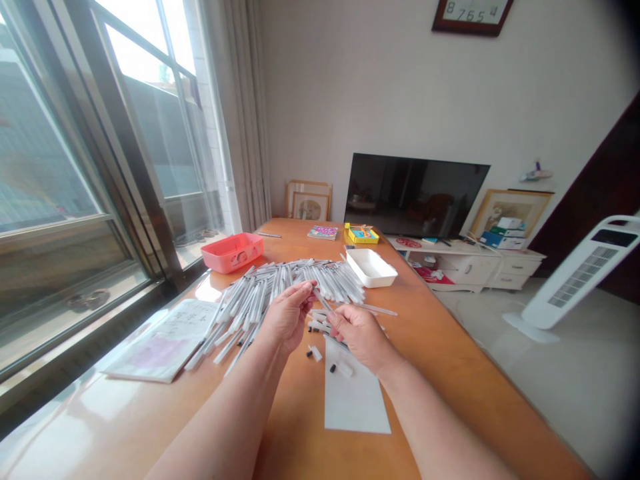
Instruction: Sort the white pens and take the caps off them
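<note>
A slim translucent pen [323, 301] slants between my two hands over the table. My left hand [289, 316] is closed, thumb and fingers pinched at its far end; what exactly lies under those fingertips is hidden. At the near end, my right hand [361, 335] pinches the barrel. A large heap of similar pens [280, 283] spreads just beyond and to the left. Below my hands, small clear caps [345, 369] and black plugs [333, 368] lie on and beside a white sheet of paper [357, 407].
A red plastic basket [233, 257] stands at the heap's far left, a white tray [373, 272] at its right. An open notebook [165, 343] lies at left. Farther back are a colourful booklet [323, 232] and a yellow box [363, 235]. The table's right edge borders the floor.
</note>
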